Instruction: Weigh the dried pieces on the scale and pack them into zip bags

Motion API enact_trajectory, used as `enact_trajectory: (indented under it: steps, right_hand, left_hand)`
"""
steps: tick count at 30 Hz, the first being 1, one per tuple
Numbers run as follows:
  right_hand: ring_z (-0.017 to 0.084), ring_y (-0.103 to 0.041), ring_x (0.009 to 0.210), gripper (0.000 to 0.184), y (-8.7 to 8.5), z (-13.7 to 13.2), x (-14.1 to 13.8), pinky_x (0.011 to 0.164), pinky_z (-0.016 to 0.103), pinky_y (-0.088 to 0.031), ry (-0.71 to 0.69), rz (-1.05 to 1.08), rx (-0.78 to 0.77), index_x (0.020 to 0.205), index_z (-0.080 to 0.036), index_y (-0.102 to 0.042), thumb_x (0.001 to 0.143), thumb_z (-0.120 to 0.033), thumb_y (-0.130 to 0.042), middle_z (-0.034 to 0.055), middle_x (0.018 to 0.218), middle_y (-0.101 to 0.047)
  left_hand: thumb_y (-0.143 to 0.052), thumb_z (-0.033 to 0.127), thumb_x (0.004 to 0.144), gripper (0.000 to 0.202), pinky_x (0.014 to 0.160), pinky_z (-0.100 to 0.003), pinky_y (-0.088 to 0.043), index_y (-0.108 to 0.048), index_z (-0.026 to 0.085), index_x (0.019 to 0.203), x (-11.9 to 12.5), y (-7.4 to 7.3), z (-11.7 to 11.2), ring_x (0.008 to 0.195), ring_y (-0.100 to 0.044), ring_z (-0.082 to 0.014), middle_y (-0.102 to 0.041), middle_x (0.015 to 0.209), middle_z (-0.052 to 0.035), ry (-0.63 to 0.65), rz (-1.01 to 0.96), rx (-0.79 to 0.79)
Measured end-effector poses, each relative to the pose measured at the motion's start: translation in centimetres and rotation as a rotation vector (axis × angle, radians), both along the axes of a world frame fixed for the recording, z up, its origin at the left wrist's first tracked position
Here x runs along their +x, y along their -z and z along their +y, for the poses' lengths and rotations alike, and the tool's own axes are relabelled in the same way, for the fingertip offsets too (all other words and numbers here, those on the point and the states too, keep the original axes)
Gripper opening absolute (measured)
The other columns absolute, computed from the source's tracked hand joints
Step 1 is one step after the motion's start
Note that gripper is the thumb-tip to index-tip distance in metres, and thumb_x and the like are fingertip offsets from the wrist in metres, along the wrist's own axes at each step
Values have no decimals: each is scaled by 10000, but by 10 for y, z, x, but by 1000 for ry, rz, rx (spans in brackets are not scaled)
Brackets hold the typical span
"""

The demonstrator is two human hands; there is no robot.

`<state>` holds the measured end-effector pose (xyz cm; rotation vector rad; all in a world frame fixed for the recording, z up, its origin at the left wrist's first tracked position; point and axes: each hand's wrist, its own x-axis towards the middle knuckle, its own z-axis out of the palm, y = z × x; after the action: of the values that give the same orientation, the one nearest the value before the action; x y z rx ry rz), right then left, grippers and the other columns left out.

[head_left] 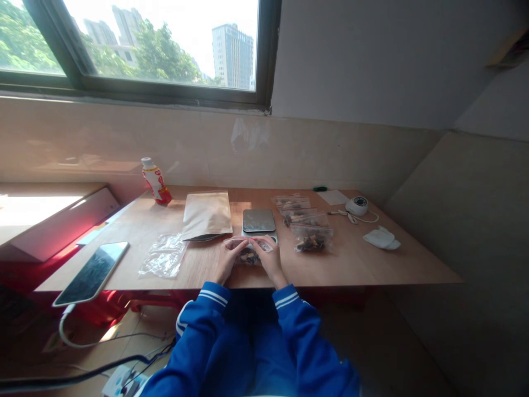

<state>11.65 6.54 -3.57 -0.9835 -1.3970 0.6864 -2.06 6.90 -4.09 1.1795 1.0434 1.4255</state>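
**Q:** What does the figure show at the near edge of the table?

**A:** A left hand (pixel 230 261) and a right hand (pixel 269 260), close together on a small clear plastic bag (pixel 248 249) of dark dried pieces (pixel 248 257). The bag lies under the palms on a wooden tabletop (pixel 351 264).

**Q:** What is the state of each hand?

**A:** Both hands grasp the bag, their fingers curving over its upper edge from either side, with the fingertips almost meeting. The force of the grip cannot be told from this view.

**Q:** What marks good handling here?

**A:** Judged from this view, the bag lying flat, with both hands evenly placed along its edge, keeps the contents low and the edge steady.

**Q:** What lies around the hands?

**A:** Just beyond the fingertips sits a flat digital scale (pixel 259 220). Right of the right hand lie filled clear bags (pixel 312 236). Left of the left hand lie a crumpled clear plastic sheet (pixel 163 256) and a kraft paper pouch (pixel 206 216).
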Motion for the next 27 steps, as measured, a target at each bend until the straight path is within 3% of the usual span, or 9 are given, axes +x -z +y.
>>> enact_trajectory:
  steps: [5,9,13,16,22,24,27]
  right_hand:
    - [179,-624,755,387,-10,-1,12,695,282,-487,-106,-12,-73,984,-218,-725,919,-479,-447,52,845,-666]
    - [161,-584,596,449,-15,1,24,572,255,-450,-31,18,-138,872,-189,-726,867,-570,-488,27,656,-644]
    - [169,-572,555,542,-14,5,29,557,263,-437,11,55,-145,754,-180,-699,877,-623,-412,22,552,-606]
    - [173,-575,552,560,-8,7,27,556,268,-438,47,75,-145,682,-184,-663,878,-634,-394,28,550,-604]
    - [148,-558,524,590,-7,3,26,544,247,-441,121,114,-170,719,-156,-664,877,-643,-373,15,543,-581]
    - [132,-531,502,616,-16,3,39,528,235,-428,198,145,-162,724,-142,-664,867,-661,-364,1,521,-550]
    - [104,-433,429,641,-32,8,82,453,219,-359,375,201,-151,745,-129,-658,832,-698,-376,-35,473,-466]
  left_hand:
    - [-657,536,729,386,665,-279,-503,-717,155,748,-2,9,4,687,-626,-161,-675,706,-42,-71,-146,-57]
    - [-596,647,720,520,644,-335,-527,-693,135,715,-1,7,4,660,-654,-205,-690,682,-82,-43,-268,-199]
    - [-463,768,719,688,655,-394,-547,-693,120,736,0,3,2,715,-679,-270,-701,688,-141,32,-345,-299]
    - [-430,769,736,719,635,-391,-546,-700,105,777,1,2,1,727,-683,-284,-699,671,-146,85,-375,-345]
    - [-463,697,780,684,634,-302,-503,-679,97,1028,-2,5,3,704,-664,-206,-704,741,-98,152,-351,-244]
    - [-433,696,794,693,625,-268,-475,-675,103,1059,-6,7,5,687,-640,-171,-699,767,-91,118,-357,-175]
    - [-451,631,817,602,608,-242,-436,-704,112,985,-9,8,7,642,-588,-130,-681,764,-76,67,-332,-131]
